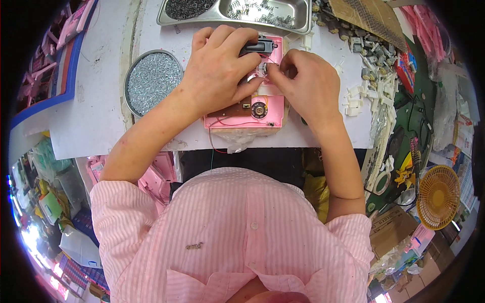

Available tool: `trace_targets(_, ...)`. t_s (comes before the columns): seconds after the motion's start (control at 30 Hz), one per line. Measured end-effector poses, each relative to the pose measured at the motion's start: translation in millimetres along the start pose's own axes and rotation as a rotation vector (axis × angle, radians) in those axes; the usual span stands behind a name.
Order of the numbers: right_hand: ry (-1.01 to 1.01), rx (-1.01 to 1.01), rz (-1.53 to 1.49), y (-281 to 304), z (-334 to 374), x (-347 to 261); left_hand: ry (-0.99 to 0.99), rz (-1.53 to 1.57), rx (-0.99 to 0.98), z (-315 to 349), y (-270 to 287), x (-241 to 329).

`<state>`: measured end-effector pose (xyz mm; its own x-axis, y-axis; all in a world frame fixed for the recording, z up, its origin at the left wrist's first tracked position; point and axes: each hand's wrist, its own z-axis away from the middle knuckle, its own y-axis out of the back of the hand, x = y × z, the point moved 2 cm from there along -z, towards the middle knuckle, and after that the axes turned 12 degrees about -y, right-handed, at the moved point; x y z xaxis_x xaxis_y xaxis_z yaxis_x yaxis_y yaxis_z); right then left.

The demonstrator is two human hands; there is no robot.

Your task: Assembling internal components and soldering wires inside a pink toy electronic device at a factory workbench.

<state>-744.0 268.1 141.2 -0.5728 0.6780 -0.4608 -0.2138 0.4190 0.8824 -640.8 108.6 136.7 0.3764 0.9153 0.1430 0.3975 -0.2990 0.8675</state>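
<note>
A pink plastic housing (275, 103) lies in front of me with its inside facing up. In it sit a round speaker (259, 110), a brown circuit board (227, 111), thin red wires and a black cylindrical part (261, 46) near the far end. My left hand (222, 68) bends over the left side of the housing, fingers curled at the black part and thumb down toward its middle. My right hand (305, 81) is closed, thumb and forefinger pinched at a small silver part (265, 68) in the middle. The fingertips hide some of that part.
A round metal bowl (154, 83) of small screws stands left. Behind, a divided steel tray (235, 22) holds springs. Motors (371, 55) and white plastic pieces (353, 101) are heaped right. Plastic film (240, 139) pokes out under the housing. A yellow fan (438, 197) is far right.
</note>
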Motion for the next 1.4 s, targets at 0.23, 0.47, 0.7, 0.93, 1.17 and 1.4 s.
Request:
trace_targets(0.23, 0.015, -0.099, 0.311, 8, -9, -23, -0.076, 0.024, 0.071, 5, -9, 0)
trace_targets(0.47, -0.051, -0.146, 0.293, 13, -13, -21, -0.071, 0.016, 0.135, 5, -12, 1)
trace_targets(0.7, -0.071, -0.125, 0.091, 6, -8, -8, -0.069, 0.004, 0.124, 10, -12, 2)
trace_targets(0.93, 0.105, -0.113, 0.289, 3, -13, -12, -0.059, 0.035, 0.092, 12, -14, 2)
trace_targets(1.17, 0.021, -0.11, -0.09, 13, 1, 3, -0.042, 0.028, 0.093, 16, -15, 3)
trace_targets(1.4, -0.436, -0.362, -0.56, -2, -8, 25, -0.049, 0.05, 0.105, 14, -16, 2)
